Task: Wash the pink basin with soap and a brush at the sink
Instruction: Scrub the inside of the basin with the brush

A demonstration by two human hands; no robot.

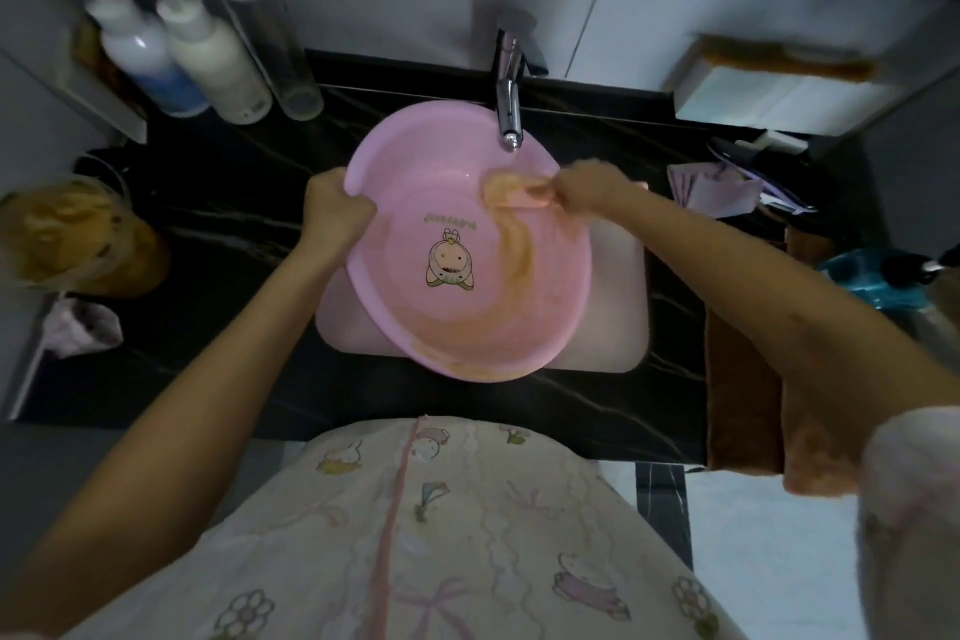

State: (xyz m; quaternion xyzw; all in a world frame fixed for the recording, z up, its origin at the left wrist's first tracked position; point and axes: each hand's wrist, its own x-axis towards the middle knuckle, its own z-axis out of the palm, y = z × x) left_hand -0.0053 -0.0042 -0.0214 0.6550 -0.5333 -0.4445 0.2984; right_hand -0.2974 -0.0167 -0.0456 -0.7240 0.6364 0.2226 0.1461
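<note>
The pink basin (415, 182) sits tilted over the white sink (618, 307), just under the chrome tap (509, 104). A cartoon sticker marks its bottom, and an orange-brown smear runs along its right inner wall. My left hand (332, 205) grips the basin's left rim. At the upper right inside wall, my right hand (587, 190) holds a pinkish-orange brush (514, 190), blurred by motion, with its head against the wall.
Two pump bottles (171, 52) and a clear tube stand at the back left. A round container with orange contents (72, 234) is on the left of the black counter (234, 234). Crumpled pink cloth (711, 187) and a brown towel (743, 379) lie right.
</note>
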